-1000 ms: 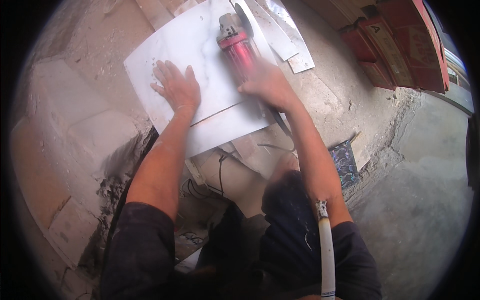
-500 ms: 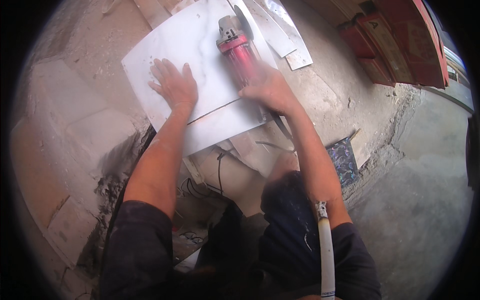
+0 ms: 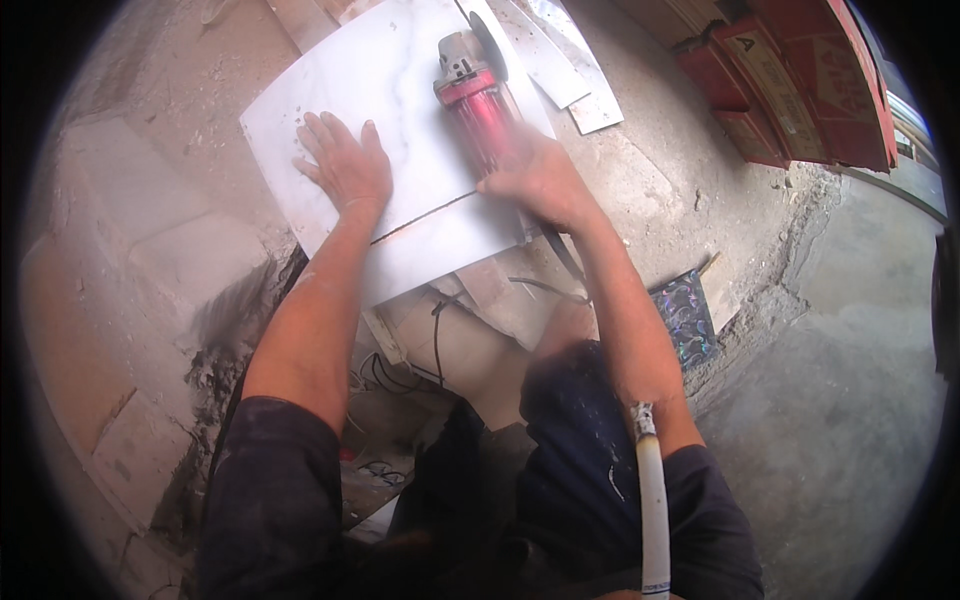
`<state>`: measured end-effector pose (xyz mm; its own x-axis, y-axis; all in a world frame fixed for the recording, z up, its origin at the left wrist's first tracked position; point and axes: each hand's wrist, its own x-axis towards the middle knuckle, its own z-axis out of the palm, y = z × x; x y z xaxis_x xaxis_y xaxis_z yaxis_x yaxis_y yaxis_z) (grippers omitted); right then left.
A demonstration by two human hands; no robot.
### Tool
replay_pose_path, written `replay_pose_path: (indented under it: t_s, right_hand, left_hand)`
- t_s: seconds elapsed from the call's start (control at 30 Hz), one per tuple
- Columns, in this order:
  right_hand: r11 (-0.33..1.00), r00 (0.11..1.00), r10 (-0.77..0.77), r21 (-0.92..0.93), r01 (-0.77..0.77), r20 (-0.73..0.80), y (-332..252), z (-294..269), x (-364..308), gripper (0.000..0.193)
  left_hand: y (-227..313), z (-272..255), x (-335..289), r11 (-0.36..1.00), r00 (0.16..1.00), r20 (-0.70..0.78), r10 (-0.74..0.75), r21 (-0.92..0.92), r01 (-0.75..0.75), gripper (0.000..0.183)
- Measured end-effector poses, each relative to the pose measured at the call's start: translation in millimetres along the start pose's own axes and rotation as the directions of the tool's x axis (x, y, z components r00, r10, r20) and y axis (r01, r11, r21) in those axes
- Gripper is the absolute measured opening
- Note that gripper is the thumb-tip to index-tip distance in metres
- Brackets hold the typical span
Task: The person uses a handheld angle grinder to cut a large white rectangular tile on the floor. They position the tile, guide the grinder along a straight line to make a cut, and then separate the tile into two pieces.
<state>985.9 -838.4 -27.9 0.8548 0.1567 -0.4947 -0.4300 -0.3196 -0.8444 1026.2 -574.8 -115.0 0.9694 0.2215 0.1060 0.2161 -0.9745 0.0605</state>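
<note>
My left hand (image 3: pixel 346 165) lies flat with its fingers spread on a white marbled tile (image 3: pixel 400 120). My right hand (image 3: pixel 540 180) is wrapped round the red body of an angle grinder (image 3: pixel 480 115), whose grey head points to the far side. The grinder's dark disc (image 3: pixel 489 46) stands on edge at the tile's far right, where a thin dark line shows in the surface. A dark cut line (image 3: pixel 425 216) runs across the near part of the tile, between my hands. From under my right forearm the grinder's black cord (image 3: pixel 563 252) trails down.
Narrow tile offcuts (image 3: pixel 598 110) lie beyond the grinder. Red cardboard boxes (image 3: pixel 800 85) are stacked at the far right. A patterned dark box (image 3: pixel 685 318) sits right of my forearm. Concrete ledges (image 3: pixel 150 240) rise at left. A burning cigarette (image 3: pixel 652 500) juts into view, close before the camera.
Almost nothing differs. The view has shifted very slightly; my left hand stays flat on the tile and my right hand keeps its hold on the angle grinder.
</note>
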Motion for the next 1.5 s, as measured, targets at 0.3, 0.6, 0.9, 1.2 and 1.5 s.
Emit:
replay_pose_path:
  t_s: [0.3, 0.6, 0.9, 1.2, 1.5]
  right_hand:
    - [1.0, 1.0, -0.016, 0.012, 0.016, -0.022, 0.5, -0.7, -13.0, 0.09]
    - [0.998, 0.999, -0.023, 0.049, 0.024, -0.029, 4.2, 1.0, -18.1, 0.087]
    - [0.996, 1.0, -0.001, 0.091, 0.002, -0.015, 14.5, 2.7, -23.1, 0.088]
    - [0.99, 1.0, -0.008, 0.138, 0.005, 0.024, 18.6, 0.6, -31.4, 0.09]
    - [0.996, 1.0, 0.018, 0.089, -0.017, -0.005, 20.2, 1.6, -40.2, 0.093]
  left_hand:
    - [-0.3, 0.6, 0.0, 1.0, 1.0, -0.008, 0.005, -0.012, -0.005, 0.073]
    - [1.2, -0.3, -1.3, 1.0, 1.0, -0.024, 0.001, -0.009, -0.002, 0.072]
    - [-0.7, 2.5, 0.1, 1.0, 1.0, -0.021, 0.007, 0.002, -0.007, 0.073]
    - [-1.5, 2.1, -2.4, 1.0, 0.999, -0.034, 0.02, -0.004, -0.02, 0.073]
    - [1.4, -0.7, -1.3, 1.0, 1.0, -0.028, 0.011, -0.001, -0.011, 0.072]
